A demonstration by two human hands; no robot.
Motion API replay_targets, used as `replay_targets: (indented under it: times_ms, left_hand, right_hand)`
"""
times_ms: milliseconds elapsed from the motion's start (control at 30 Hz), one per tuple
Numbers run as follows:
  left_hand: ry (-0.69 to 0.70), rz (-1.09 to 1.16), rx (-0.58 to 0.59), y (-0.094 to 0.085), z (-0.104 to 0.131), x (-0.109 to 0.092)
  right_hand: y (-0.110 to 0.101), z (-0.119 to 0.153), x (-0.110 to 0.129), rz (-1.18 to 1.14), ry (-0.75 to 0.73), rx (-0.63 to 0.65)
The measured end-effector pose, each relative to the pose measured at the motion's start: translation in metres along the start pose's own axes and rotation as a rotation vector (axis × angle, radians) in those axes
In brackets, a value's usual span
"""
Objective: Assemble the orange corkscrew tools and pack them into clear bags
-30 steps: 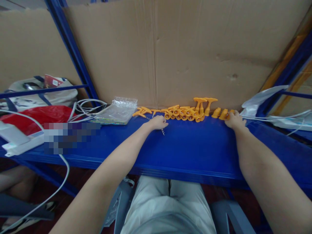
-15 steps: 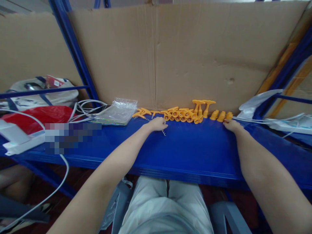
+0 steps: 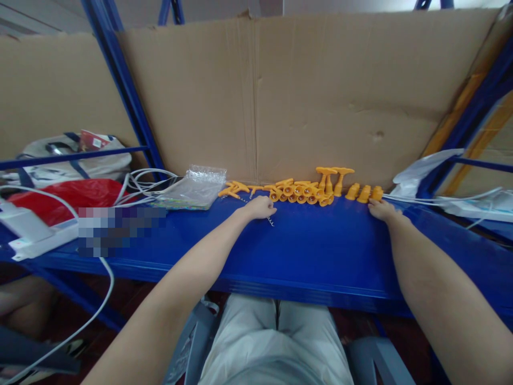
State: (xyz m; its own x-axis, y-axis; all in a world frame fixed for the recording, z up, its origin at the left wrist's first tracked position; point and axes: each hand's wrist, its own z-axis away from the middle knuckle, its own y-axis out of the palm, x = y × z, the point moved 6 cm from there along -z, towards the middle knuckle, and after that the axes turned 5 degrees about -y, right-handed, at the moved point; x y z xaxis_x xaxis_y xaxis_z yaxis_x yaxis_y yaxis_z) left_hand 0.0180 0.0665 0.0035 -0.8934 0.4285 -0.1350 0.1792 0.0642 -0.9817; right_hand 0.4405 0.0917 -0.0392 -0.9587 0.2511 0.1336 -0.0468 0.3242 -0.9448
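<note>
My left hand (image 3: 260, 207) is closed in a fist round a corkscrew, whose metal spiral (image 3: 271, 221) points down and right from the fingers; its handle is hidden. My right hand (image 3: 382, 208) has its fingers at the base of a yellow bell-shaped corkscrew sleeve (image 3: 377, 193), the rightmost of three standing upright. Between the hands lies a stack of assembled yellow corkscrews (image 3: 301, 194), their bell openings facing me. Two or three corkscrews (image 3: 338, 182) stand upright behind its right end. Several yellow T-handles (image 3: 234, 187) with metal spirals lie beyond my left hand.
Flat packs in clear plastic (image 3: 192, 190) lie left of the handles. Further left are white cables (image 3: 148, 174), a red bag (image 3: 80, 192) and a white power strip (image 3: 40, 238). A cardboard wall (image 3: 320, 96) closes off the back of the blue table (image 3: 304, 251).
The view has tilted slightly, so everything sits a little lower. Both hands stay nearly where they were, the left still holding the corkscrew, the right still at the sleeve.
</note>
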Motion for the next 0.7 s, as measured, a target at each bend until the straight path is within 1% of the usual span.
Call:
replay_targets:
  times_ms: [100, 300, 433, 600, 700]
  left_hand:
    - [-0.012, -0.010, -0.006, 0.002, -0.001, 0.002]
    - [-0.002, -0.008, -0.008, 0.003, -0.004, 0.004]
    - [0.007, 0.006, -0.011, 0.002, -0.003, 0.002]
    - [0.020, 0.003, -0.018, 0.000, -0.001, 0.000]
    - [0.021, 0.000, -0.016, -0.002, 0.000, -0.001]
  right_hand:
    - [0.001, 0.003, -0.002, -0.043, 0.108, 0.074]
    - [-0.007, 0.020, 0.007, -0.079, 0.125, 0.148]
    - [-0.015, 0.031, 0.013, -0.058, 0.120, 0.148]
    - [-0.024, 0.038, 0.018, -0.042, 0.132, 0.118]
    - [-0.027, 0.041, 0.023, -0.026, 0.122, 0.133]
